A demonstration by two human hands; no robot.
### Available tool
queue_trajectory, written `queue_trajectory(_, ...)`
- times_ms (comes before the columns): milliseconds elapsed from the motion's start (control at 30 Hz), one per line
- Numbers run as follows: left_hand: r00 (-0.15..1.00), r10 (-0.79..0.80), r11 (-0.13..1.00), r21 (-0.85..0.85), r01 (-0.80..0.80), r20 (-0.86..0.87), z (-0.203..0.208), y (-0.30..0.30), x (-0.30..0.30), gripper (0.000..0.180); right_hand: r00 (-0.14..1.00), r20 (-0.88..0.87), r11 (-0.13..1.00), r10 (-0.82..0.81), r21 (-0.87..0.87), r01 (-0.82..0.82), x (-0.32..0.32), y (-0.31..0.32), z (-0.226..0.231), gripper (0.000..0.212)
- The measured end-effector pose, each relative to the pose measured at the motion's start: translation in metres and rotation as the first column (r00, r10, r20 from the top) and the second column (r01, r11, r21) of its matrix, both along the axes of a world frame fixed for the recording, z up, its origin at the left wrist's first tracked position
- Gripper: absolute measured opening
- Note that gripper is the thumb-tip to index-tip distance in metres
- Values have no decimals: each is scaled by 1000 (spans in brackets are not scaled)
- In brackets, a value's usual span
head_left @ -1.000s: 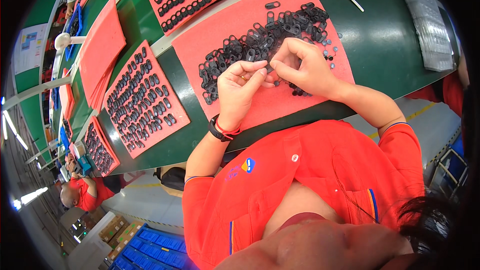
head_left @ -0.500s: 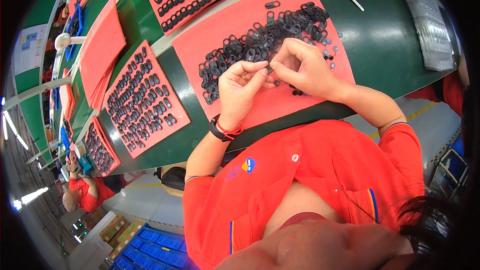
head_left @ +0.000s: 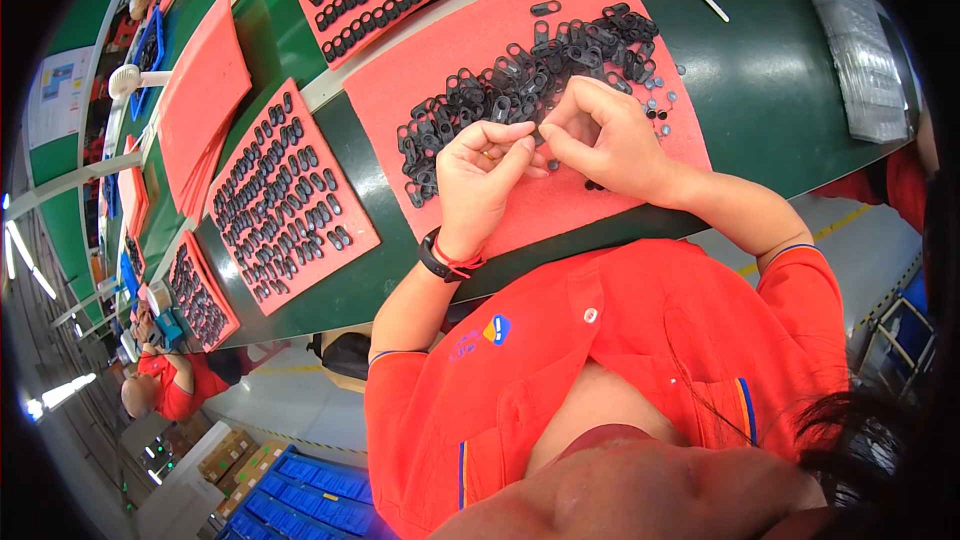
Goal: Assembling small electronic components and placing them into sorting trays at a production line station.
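Observation:
My left hand (head_left: 480, 172) and my right hand (head_left: 612, 138) meet over the near part of a pink foam sheet (head_left: 500, 225). Thumb and forefinger are pinched together on each, fingertips nearly touching. Whatever sits between them is a small dark piece, mostly covered by the fingers, and I cannot make out its kind. Just beyond my hands lies a heap of black oval plastic parts with ring-like openings (head_left: 470, 100). Small round grey and black discs (head_left: 655, 105) are scattered beside my right hand, and a few more dark ones show under it.
To the left, another pink sheet (head_left: 355, 220) carries rows of black parts; more rows fill a sheet (head_left: 345, 52) at the back. Stacked foam sheets (head_left: 205, 90) stand far left, near a small white fan (head_left: 126, 82). Clear plastic trays (head_left: 860, 60) lie right. A co-worker (head_left: 165, 387) sits lower left.
My hands keep almost the same pinched pose over the sheet. The co-worker at the lower left has shifted slightly.

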State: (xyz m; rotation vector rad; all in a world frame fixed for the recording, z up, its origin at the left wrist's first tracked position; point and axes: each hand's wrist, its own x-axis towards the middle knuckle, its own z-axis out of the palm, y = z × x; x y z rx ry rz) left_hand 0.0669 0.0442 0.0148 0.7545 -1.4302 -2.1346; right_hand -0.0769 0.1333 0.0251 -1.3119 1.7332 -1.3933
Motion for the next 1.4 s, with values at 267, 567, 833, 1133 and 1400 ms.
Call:
queue_trajectory(267,1000,6,1000,-16,-6,-15,2,-1,1,10,997,-61,997,-48,-56,44,1,-1,0,11)
queue_trajectory(567,1000,14,999,-33,-15,-28,4,-5,3,12,905,397,974,151,96,-204,-6,-1,-1,10)
queue_trajectory(833,1000,-5,1000,-8,5,29,10,-3,-1,16,851,514,966,107,147,-211,-6,-2,-1,8)
queue_trajectory(1133,996,-81,996,32,80,27,5,-6,2,15,778,625,948,64,205,-243,-9,-2,1,10)
queue_trajectory(1400,997,-77,995,61,76,14,3,-6,1,15,777,627,946,59,213,-244,-10,-2,-2,11)
